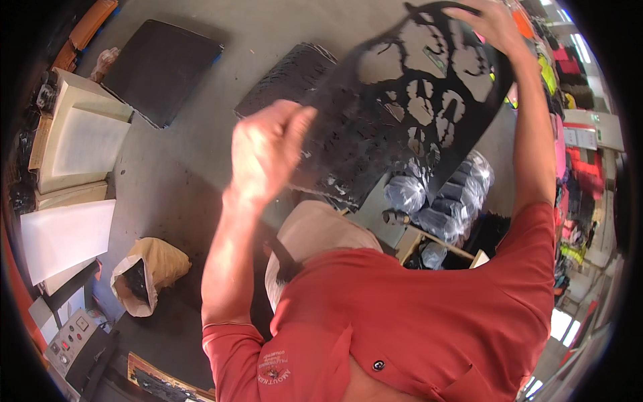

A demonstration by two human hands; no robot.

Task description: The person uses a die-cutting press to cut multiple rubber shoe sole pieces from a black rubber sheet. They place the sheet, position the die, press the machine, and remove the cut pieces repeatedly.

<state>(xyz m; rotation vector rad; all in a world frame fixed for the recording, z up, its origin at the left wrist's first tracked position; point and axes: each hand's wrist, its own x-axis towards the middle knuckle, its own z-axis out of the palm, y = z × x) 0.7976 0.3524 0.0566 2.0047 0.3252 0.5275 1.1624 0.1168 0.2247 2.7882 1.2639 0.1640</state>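
Observation:
My right hand is raised at the upper right, its fingers closed on the upper edge of a thin black sheet full of cut-out openings. The sheet hangs tilted and slightly curved, partly blurred on its left. Behind it lies a stack of dark sheets with cut marks and ragged edges. My left hand is closed beside the left side of that stack, thumb against the fingers. Whatever it grips, if anything, is hidden.
Another dark stack and a dark square pile lie on the floor ahead. Plastic-wrapped dark bundles stand at the right. An open paper sack, white boards and a control panel are at left. Colourful goods line the far right.

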